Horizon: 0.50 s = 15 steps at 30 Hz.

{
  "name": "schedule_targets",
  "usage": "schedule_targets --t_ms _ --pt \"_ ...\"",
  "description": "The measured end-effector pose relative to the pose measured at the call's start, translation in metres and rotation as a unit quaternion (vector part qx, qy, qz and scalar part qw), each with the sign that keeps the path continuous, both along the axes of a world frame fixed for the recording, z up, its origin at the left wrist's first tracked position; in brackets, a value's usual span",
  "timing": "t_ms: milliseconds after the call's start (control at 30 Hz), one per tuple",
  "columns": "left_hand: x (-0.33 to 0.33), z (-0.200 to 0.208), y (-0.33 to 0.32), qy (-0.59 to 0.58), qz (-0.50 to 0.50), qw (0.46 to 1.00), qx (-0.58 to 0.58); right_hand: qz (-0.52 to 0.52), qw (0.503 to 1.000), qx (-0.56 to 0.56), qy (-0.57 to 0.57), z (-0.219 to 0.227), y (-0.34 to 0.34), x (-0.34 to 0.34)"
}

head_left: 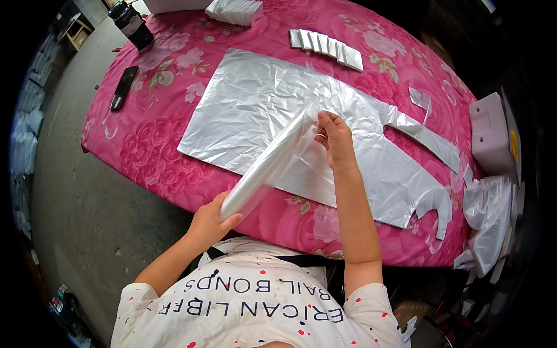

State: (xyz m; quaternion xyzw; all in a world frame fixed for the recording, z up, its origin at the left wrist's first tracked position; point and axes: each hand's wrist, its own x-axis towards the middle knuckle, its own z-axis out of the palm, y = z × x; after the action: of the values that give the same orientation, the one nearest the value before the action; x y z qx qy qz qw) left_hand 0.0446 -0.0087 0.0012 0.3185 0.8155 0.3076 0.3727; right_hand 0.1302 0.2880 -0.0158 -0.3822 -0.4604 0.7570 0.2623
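A long strip of thin, see-through plastic film (270, 159), folded lengthwise, slants between my two hands. My left hand (212, 220) is closed round its near lower end, thumb on top. At the far upper end, my right hand (333, 136) pinches the film's edge between thumb and fingers. Beneath the strip, a flat pile of crinkled silvery plastic sheets (232, 110) covers the middle of the table. These sheets have an apron-like outline, with curved cut-outs and straps on the right. Part of the pile is hidden behind the strip and my right hand.
Pink flowered cloth (156, 151) covers the table. Small folded silvery packets (326, 49) lie in a row beyond the sheets, near a white stack (235, 10). A phone (124, 88) and a dark bottle (132, 26) are at left. A pale box (490, 136) and plastic bags (487, 217) flank the right edge.
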Motion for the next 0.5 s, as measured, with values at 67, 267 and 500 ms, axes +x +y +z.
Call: schedule_targets --t_ms 67,267,500 --pt "-0.001 -0.001 -0.002 -0.01 0.004 1.0 0.002 0.001 1.0 0.009 0.001 -0.001 0.003 0.0" --pt "-0.011 -0.004 -0.011 -0.187 0.018 0.982 0.005 0.024 0.998 0.052 -0.018 -0.016 0.012 0.008" --pt "-0.025 -0.02 -0.027 -0.507 0.003 0.861 -0.032 0.056 0.991 0.098 -0.078 -0.013 0.017 0.011"
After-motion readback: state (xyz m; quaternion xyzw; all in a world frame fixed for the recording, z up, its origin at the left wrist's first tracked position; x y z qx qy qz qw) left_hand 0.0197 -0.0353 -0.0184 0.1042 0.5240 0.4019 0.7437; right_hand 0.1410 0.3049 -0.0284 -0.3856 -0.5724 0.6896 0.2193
